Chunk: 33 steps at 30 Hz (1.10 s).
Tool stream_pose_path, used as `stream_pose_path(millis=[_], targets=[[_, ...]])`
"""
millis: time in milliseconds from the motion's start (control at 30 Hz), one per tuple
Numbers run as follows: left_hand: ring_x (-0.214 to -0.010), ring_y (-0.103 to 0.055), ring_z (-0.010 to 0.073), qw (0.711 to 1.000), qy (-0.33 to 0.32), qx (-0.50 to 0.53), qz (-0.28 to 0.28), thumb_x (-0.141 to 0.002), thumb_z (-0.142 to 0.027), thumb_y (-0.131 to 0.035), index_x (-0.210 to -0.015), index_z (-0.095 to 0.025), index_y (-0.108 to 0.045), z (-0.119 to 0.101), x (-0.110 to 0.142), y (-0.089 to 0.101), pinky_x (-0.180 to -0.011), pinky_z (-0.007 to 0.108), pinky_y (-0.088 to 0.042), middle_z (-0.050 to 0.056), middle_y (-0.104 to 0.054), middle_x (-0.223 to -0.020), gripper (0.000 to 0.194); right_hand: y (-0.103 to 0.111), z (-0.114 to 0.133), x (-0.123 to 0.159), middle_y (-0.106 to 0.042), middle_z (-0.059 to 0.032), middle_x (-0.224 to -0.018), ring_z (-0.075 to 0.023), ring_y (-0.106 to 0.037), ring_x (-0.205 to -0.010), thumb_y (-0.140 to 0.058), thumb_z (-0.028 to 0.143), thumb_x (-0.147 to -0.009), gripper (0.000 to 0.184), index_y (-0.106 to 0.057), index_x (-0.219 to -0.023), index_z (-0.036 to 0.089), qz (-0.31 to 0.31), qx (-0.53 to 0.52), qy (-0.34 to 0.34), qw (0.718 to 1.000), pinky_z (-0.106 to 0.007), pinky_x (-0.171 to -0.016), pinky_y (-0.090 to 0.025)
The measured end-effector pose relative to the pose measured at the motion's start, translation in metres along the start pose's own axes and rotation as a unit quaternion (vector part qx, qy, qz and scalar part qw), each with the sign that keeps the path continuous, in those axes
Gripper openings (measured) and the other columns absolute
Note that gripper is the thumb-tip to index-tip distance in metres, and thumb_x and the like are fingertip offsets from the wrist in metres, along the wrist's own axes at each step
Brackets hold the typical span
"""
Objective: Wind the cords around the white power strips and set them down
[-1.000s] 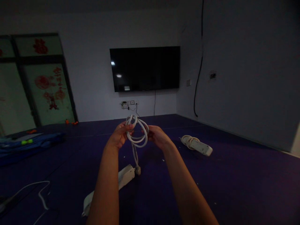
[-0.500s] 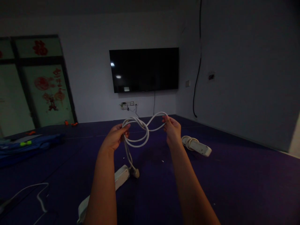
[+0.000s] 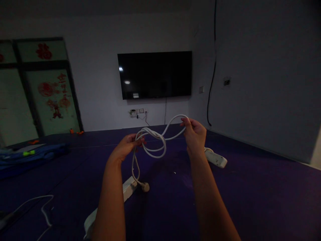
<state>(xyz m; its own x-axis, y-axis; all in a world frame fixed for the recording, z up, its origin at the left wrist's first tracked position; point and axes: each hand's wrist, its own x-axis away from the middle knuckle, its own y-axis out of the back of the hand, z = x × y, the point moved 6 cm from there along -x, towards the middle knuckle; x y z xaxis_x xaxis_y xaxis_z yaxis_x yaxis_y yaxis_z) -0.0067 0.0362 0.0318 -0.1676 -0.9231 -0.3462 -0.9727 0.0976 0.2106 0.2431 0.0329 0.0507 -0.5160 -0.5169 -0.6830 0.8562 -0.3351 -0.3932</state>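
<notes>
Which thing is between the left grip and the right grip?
The head view shows the looped cord there, from the left grip to the right grip.

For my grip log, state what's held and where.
White cord: the left hand pinches its coil's left side; the right hand, the outer end of a loop.

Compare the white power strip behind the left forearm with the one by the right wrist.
The left strip has its cord looped up between left hand and right hand; the right strip has coiled cord at its far end. In view, the left strip slants up rightward; the right strip slants down rightward. Both are white and lie on the purple floor.
</notes>
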Motion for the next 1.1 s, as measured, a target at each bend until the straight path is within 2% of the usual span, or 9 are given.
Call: stream_pose_path(millis=[133, 267, 400, 533, 600, 667, 800, 933, 1100], targets=[[-0.066, -0.056, 0.0128, 0.999, -0.017, -0.014, 0.024, -0.068, -0.030, -0.069, -0.082, -0.017, -0.064, 0.004, -0.004, -0.001, -0.063, 0.026, -0.039, 0.001, -0.064, -0.072, 0.020, 0.002, 0.010, 0.000, -0.056, 0.0013, -0.061, -0.0055, -0.029, -0.042, -0.059, 0.055, -0.076, 0.040, -0.066, -0.074, 0.015, -0.013, 0.026, 0.031, 0.999, -0.023, -0.042, -0.020], [-0.076, -0.059, 0.0140, 0.998, -0.034, -0.007, 0.043, -0.062, -0.025, -0.075, -0.086, -0.017, -0.064, 0.004, -0.004, -0.004, -0.074, 0.029, -0.043, 0.002, -0.065, -0.081, 0.028, 0.006, 0.018, 0.000, -0.056, 0.0015, -0.060, -0.0063, -0.032, -0.044, -0.059, 0.053, -0.077, 0.038, -0.066, -0.072, 0.016, -0.031, 0.035, 0.057, 0.997, -0.023, -0.045, -0.024], [-0.092, -0.060, 0.0186, 0.997, -0.078, 0.025, 0.013, -0.055, -0.019, -0.080, -0.101, -0.019, -0.061, -0.010, 0.000, -0.004, -0.082, 0.032, -0.046, 0.007, -0.065, -0.100, 0.050, 0.005, 0.016, 0.001, -0.055, 0.0014, -0.060, -0.0068, -0.033, -0.045, -0.059, 0.051, -0.078, 0.036, -0.067, -0.075, 0.016, -0.026, 0.038, 0.046, 0.998, -0.023, -0.046, -0.025], [-0.106, -0.057, 0.0219, 0.985, -0.163, -0.009, -0.049, -0.051, -0.016, -0.083, -0.112, -0.021, -0.059, -0.033, 0.009, -0.006, -0.086, 0.031, -0.045, 0.010, -0.062, -0.115, 0.066, 0.003, 0.014, 0.003, -0.053, 0.0015, -0.058, -0.0069, -0.033, -0.044, -0.060, 0.051, -0.076, 0.036, -0.067, -0.076, 0.016, -0.030, 0.028, 0.026, 0.999, -0.023, -0.044, -0.023], [-0.110, -0.055, 0.0220, 0.975, -0.208, -0.030, -0.065, -0.053, -0.017, -0.082, -0.112, -0.022, -0.061, -0.045, 0.014, -0.011, -0.089, 0.030, -0.043, 0.010, -0.060, -0.120, 0.062, 0.001, 0.014, 0.005, -0.051, 0.0022, -0.057, -0.0065, -0.031, -0.043, -0.061, 0.050, -0.076, 0.035, -0.067, -0.076, 0.016, -0.031, 0.024, 0.011, 0.999, -0.023, -0.043, -0.021], [-0.109, -0.055, 0.0211, 0.967, -0.243, -0.047, -0.066, -0.061, -0.022, -0.078, -0.108, -0.021, -0.064, -0.055, 0.019, -0.018, -0.090, 0.029, -0.042, 0.010, -0.061, -0.119, 0.049, -0.001, 0.015, 0.006, -0.049, 0.0028, -0.056, -0.0060, -0.030, -0.043, -0.062, 0.048, -0.075, 0.033, -0.067, -0.075, 0.015, -0.023, 0.017, 0.001, 1.000, -0.023, -0.043, -0.020], [-0.088, -0.059, 0.0178, 0.951, -0.274, -0.108, -0.090, -0.071, -0.031, -0.071, -0.091, -0.020, -0.071, -0.066, 0.025, -0.027, -0.081, 0.028, -0.042, 0.008, -0.067, -0.097, 0.023, -0.006, 0.017, 0.008, -0.049, 0.0029, -0.057, -0.0059, -0.030, -0.044, -0.062, 0.047, -0.075, 0.032, -0.067, -0.074, 0.016, 0.002, 0.002, -0.005, 1.000, -0.023, -0.043, -0.020], [-0.073, -0.056, 0.0161, 0.943, -0.273, -0.152, -0.113, -0.068, -0.033, -0.073, -0.078, -0.019, -0.072, -0.064, 0.023, -0.025, -0.068, 0.027, -0.040, 0.006, -0.066, -0.080, 0.017, -0.012, 0.017, 0.011, -0.048, 0.0033, -0.056, -0.0057, -0.029, -0.044, -0.061, 0.049, -0.076, 0.034, -0.067, -0.076, 0.016, 0.018, -0.008, -0.011, 1.000, -0.022, -0.043, -0.020], [-0.063, -0.052, 0.0150, 0.953, -0.231, -0.156, -0.117, -0.066, -0.034, -0.073, -0.069, -0.018, -0.071, -0.053, 0.017, -0.016, -0.059, 0.026, -0.036, 0.005, -0.064, -0.068, 0.016, -0.018, 0.017, 0.015, -0.048, 0.0035, -0.055, -0.0058, -0.030, -0.043, -0.061, 0.048, -0.077, 0.032, -0.066, -0.077, 0.017, 0.014, -0.029, -0.006, 0.999, -0.022, -0.042, -0.020]])
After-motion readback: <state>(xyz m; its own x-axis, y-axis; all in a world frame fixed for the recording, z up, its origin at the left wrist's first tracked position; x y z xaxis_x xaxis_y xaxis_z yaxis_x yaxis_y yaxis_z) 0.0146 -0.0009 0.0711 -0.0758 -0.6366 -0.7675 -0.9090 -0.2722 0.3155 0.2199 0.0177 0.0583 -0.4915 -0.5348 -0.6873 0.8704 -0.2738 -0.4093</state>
